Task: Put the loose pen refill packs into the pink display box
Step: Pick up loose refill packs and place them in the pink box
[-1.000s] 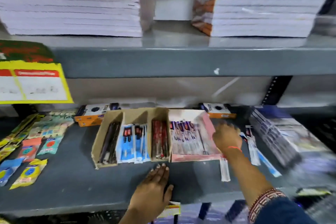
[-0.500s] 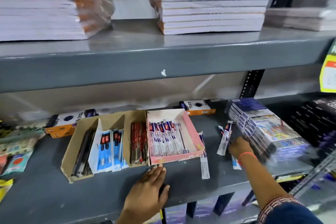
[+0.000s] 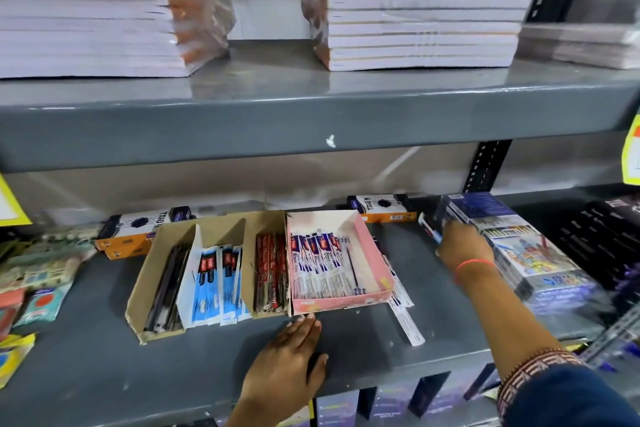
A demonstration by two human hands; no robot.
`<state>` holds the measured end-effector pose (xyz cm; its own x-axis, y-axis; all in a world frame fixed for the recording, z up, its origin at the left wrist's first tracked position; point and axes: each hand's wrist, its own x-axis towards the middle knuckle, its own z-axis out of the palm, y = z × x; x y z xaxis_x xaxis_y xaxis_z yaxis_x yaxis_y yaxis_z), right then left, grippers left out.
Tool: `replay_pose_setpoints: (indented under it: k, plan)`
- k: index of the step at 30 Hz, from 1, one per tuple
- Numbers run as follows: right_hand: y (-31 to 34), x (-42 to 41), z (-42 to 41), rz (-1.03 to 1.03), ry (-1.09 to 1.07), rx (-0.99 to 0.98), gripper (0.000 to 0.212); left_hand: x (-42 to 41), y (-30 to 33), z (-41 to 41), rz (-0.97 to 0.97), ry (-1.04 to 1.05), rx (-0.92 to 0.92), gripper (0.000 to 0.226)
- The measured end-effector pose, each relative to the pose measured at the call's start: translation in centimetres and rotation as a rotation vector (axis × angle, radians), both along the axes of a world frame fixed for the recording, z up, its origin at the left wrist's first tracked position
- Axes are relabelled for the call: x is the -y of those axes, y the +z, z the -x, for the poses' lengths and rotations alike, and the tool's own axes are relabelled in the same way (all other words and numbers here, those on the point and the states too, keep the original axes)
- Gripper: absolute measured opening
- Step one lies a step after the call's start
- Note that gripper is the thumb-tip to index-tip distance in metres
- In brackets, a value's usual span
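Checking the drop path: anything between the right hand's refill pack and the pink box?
Nothing visible. The right hand grips a refill pack beside the stacked colour boxes; only bare shelf separates it from the open-topped pink display box.

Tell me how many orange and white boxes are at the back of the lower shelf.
2: one orange and white box behind the brown cardboard tray, the other behind the pink display box. More may be hidden.
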<state>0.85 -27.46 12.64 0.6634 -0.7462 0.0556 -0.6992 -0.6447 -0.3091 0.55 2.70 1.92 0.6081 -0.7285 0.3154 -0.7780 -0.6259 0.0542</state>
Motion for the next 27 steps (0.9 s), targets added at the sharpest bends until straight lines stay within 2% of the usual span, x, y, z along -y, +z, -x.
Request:
replay_pose_setpoints:
  k: [2, 4, 6, 9, 12, 14, 18, 20, 23, 25, 27]
  plan:
    - [0.4, 0.0, 0.3, -0.174, 0.023, 0.259, 0.021, 0.0, 0.1, 0.1, -0.019, -0.004, -0.021, 0.053]
    - [0.3, -1.1, 1.0, -0.586, 0.057, 0.565, 0.008, 0.0, 0.1, 0.1, -0.019, -0.008, -0.017, 0.052]
    - [-0.5, -2.7, 1.7, -1.02, 0.066, 0.762, 0.018, 0.0, 0.1, 0.2, -0.014, -0.001, -0.027, 0.053]
    - [-2.0, -5.5, 2.6, -1.412, 0.103, 0.819, 0.022, 0.2, 0.2, 0.2, -0.025, -0.001, -0.035, 0.054]
    - [-3.2, -7.8, 3.3, -1.624, 0.14, 0.841, 0.026, 0.2, 0.1, 0.2, -0.011, 0.01, -0.024, 0.054]
    - [-3.7, -8.8, 3.6, -1.665, 0.168, 0.865, 0.033, 0.1, 0.4, 0.4, 0.021, 0.027, -0.075, 0.053]
    - [-3.4, -9.8, 3.9, -1.681, 0.22, 0.916, 0.015, -0.1, -0.6, 0.0, 0.013, 0.039, -0.181, 0.059]
    - [-3.4, -9.9, 3.9, -1.661, 0.215, 0.923, 0.018, -0.3, -1.2, -0.2, -0.005, 0.049, -0.175, 0.06]
    - [-3.5, -10.2, 3.7, -1.506, 0.243, 0.876, 0.036, -0.1, -1.6, -0.4, -0.047, 0.059, -0.151, 0.06]
    - [-3.2, -10.9, 3.4, -1.351, 0.291, 0.835, 0.036, -0.2, -1.4, -0.4, -0.038, 0.058, -0.155, 0.058]
    - [-2.6, -11.8, 2.9, -1.223, 0.339, 0.819, 0.027, -1.1, -1.1, -0.3, 0.022, 0.065, -0.13, 0.056]
